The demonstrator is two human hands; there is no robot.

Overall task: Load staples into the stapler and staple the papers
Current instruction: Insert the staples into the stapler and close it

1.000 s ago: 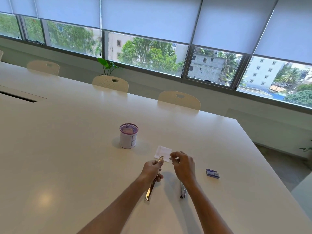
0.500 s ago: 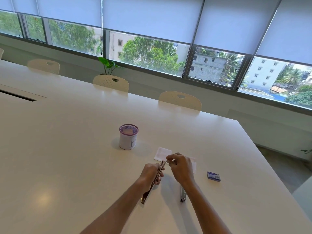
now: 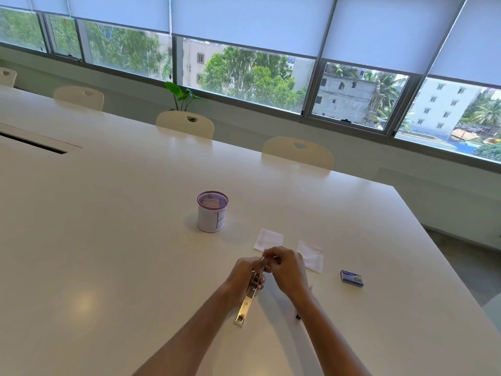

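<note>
My left hand (image 3: 245, 274) grips a long brass-coloured stapler part (image 3: 248, 302); its near end rests on the table and its far end is raised. My right hand (image 3: 287, 270) pinches a thin silvery strip (image 3: 273, 258), apparently staples, at that raised far end, touching my left hand. A dark stapler piece (image 3: 298, 317) lies mostly hidden under my right forearm. Two small white papers (image 3: 268, 239) (image 3: 311, 256) lie flat just beyond my hands. A blue staple box (image 3: 352, 278) sits to the right.
A purple mesh cup (image 3: 212, 215) with paper around it stands to the far left of the papers. The white table (image 3: 108, 240) ends at an edge on the right. Several cream chairs (image 3: 297, 151) line its far side below the windows.
My hands have closed together, and my right fingertips now meet the far end of the metal part. The second paper, hidden before by my right hand, now shows.
</note>
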